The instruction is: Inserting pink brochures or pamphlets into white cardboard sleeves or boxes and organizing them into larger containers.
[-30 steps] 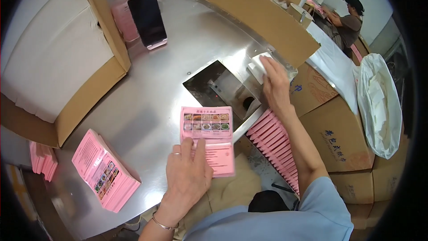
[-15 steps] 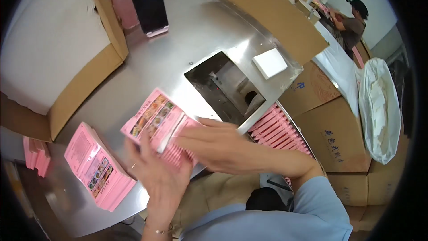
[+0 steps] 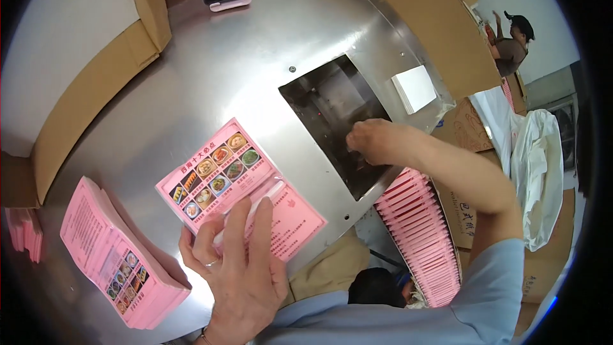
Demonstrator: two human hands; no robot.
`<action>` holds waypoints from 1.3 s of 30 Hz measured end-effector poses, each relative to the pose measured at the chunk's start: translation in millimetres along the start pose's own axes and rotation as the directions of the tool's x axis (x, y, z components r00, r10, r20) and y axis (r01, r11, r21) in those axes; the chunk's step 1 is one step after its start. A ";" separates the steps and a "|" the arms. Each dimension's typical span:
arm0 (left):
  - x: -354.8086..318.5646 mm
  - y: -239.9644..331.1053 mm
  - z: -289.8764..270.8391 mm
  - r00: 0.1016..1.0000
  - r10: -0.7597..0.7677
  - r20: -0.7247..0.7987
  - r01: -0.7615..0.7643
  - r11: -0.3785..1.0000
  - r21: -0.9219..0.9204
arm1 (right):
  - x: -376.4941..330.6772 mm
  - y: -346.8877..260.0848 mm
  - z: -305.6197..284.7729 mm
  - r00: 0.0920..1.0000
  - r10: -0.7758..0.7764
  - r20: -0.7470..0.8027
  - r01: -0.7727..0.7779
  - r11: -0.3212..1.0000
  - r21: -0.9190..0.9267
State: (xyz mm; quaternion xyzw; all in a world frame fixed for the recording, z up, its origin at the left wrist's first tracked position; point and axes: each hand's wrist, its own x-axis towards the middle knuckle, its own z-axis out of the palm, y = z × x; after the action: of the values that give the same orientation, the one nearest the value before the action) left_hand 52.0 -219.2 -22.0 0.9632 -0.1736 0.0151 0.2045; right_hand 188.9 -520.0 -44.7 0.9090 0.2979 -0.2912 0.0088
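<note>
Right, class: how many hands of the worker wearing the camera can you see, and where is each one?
2. The left hand presses on the pink packet on the steel table; the right hand reaches into the square opening.

Looks like we're in a packing workshop: steel table (image 3: 211,70), cardboard boxes (image 3: 476,211) at 3 o'clock, pink leaflet stack (image 3: 108,255) at 8.

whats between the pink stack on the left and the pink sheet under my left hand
Only bare steel tabletop between the pink stack and the pink sheet, seen in the head view.
</note>
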 end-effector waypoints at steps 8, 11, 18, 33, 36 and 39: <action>-5.5 -2.9 2.8 0.998 -0.020 -0.056 0.018 0.999 -0.037 | 46.2 30.4 57.7 0.943 0.062 0.326 -0.004 0.984 -0.176; -5.5 -2.4 4.5 0.996 -0.023 -0.092 0.017 0.997 -0.072 | 39.9 23.7 41.4 0.934 0.095 0.345 -0.008 0.970 -0.244; 2.0 1.7 19.9 0.978 0.074 -0.195 -0.083 0.996 -0.035 | -66.2 -30.6 -49.5 0.874 0.246 -0.418 -0.019 0.878 0.478; 79.8 77.8 81.5 0.811 0.410 -0.417 -0.406 0.908 0.101 | -213.1 27.0 130.8 0.372 0.610 -0.700 0.921 -0.335 0.197; 49.9 82.8 66.8 0.892 0.295 -0.343 -0.391 0.885 -0.254 | -242.9 21.3 147.4 0.330 0.690 -0.644 0.926 -0.370 0.078; 24.5 69.9 57.9 0.915 0.336 -0.222 -0.400 0.820 -0.409 | -278.9 10.6 137.0 0.242 0.718 -0.653 0.968 -0.222 0.114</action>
State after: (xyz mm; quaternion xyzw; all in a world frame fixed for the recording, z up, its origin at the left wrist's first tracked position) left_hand 48.8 -310.2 -45.4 0.8350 -0.3405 0.0819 0.4244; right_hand -59.2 -704.4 -11.0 0.3363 0.0846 0.2158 -0.9128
